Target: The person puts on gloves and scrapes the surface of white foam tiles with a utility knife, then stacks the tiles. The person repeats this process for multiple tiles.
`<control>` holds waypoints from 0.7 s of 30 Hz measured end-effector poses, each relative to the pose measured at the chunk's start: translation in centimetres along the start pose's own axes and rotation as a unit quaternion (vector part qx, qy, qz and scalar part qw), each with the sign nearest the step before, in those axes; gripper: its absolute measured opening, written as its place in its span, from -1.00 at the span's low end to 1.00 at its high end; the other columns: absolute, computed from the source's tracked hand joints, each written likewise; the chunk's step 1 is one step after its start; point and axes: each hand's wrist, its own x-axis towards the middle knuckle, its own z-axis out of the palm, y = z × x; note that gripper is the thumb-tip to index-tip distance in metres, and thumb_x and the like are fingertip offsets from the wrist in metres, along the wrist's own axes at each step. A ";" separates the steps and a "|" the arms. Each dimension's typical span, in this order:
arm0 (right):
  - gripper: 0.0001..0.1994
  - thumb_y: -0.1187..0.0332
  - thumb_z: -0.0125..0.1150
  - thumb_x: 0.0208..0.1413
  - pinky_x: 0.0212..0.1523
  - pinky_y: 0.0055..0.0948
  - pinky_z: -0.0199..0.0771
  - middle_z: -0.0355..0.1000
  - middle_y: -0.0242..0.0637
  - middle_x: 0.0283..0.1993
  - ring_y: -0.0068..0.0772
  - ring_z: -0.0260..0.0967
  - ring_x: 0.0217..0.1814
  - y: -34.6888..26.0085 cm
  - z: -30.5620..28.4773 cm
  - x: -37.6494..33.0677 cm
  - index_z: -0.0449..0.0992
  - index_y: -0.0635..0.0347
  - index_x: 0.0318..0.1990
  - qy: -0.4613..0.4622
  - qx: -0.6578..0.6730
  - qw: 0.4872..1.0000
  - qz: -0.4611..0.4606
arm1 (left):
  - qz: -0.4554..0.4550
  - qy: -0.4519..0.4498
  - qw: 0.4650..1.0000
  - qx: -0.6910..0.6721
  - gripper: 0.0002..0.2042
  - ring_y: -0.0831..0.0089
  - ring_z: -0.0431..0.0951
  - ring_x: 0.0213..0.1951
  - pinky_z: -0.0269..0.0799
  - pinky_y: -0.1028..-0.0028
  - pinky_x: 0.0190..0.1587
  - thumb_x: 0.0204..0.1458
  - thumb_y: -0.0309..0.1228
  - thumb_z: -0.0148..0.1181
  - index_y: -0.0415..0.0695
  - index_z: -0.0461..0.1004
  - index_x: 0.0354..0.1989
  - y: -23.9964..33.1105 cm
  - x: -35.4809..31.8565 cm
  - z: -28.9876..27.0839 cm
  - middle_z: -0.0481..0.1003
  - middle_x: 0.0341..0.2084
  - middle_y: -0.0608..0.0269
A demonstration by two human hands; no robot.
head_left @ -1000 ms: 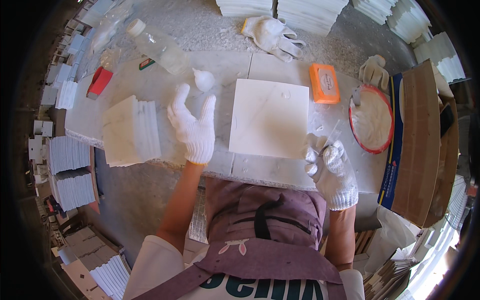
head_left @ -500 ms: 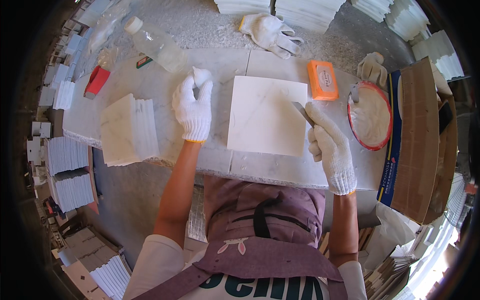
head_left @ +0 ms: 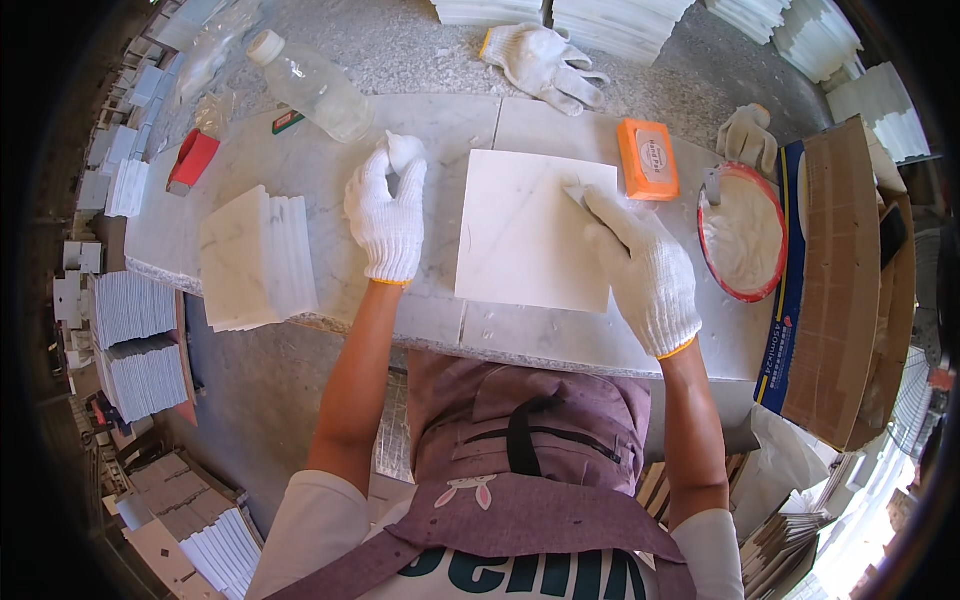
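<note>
A gloved right hand (head_left: 640, 265) presses a small scraper (head_left: 577, 192) to the far corner of a white marble tile (head_left: 530, 235) lying flat on the tabletop (head_left: 440, 130) — the left hand (head_left: 388, 215) pinches a putty lump (head_left: 403, 150) — filling seemingly just begun, with 1 tub of filler (head_left: 742, 235) beside.

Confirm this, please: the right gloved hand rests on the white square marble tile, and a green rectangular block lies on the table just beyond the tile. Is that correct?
Not quite. In the head view the rectangular block beyond the white square marble tile is orange, not green. The rest holds: the right gloved hand rests on the tile, and the block lies on the table.
</note>
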 end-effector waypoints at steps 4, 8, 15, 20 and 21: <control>-0.63 0.23 0.16 0.20 -0.15 -0.16 0.48 0.48 -0.01 -0.23 0.02 0.47 -0.17 0.7 0.7 0.5 0.52 -0.14 0.18 0.024 -0.008 0.999 -0.025 | 0.005 -0.002 1.000 0.002 -0.66 0.31 0.51 -0.07 0.39 0.29 0.05 0.04 -0.25 0.37 -0.08 0.58 -0.03 -0.1 0.0 0.0 0.57 -0.15 0.23; -0.64 0.27 0.14 0.21 -0.06 -0.23 0.46 0.50 -0.01 -0.14 0.01 0.48 -0.09 -0.3 -0.1 1.2 0.53 0.00 0.16 0.000 0.014 1.000 0.003 | 0.001 -0.002 1.000 0.006 -0.67 0.31 0.51 -0.07 0.39 0.28 0.06 0.04 -0.26 0.37 -0.10 0.58 -0.04 0.0 -0.1 0.0 0.57 -0.15 0.22; -0.63 0.23 0.12 0.22 -0.18 -0.13 0.48 0.50 0.00 -0.21 0.05 0.48 -0.23 0.7 -0.3 0.2 0.53 -0.10 0.18 -0.003 -0.106 0.992 -0.063 | 0.012 0.009 1.000 -0.010 -0.63 0.31 0.53 -0.07 0.40 0.30 0.05 0.05 -0.28 0.37 -0.13 0.55 0.02 -0.4 -0.1 0.2 0.57 -0.14 0.19; -0.65 0.22 0.10 0.24 -0.18 -0.13 0.48 0.48 0.00 -0.21 0.05 0.48 -0.21 0.8 -1.1 0.2 0.53 -0.09 0.16 -0.002 -0.034 0.997 -0.074 | 0.017 0.012 1.000 -0.022 -0.60 0.31 0.55 -0.07 0.42 0.31 0.05 0.05 -0.30 0.37 -0.17 0.53 0.05 -0.3 -0.1 0.1 0.57 -0.13 0.16; -0.65 0.22 0.10 0.24 -0.18 -0.12 0.48 0.47 0.00 -0.21 0.05 0.48 -0.21 1.0 -0.9 0.6 0.54 -0.08 0.16 0.016 -0.012 0.996 -0.086 | 0.019 0.012 1.000 -0.019 -0.60 0.32 0.55 -0.08 0.42 0.31 0.04 0.05 -0.31 0.37 -0.18 0.53 0.05 -0.1 -0.1 0.1 0.57 -0.13 0.15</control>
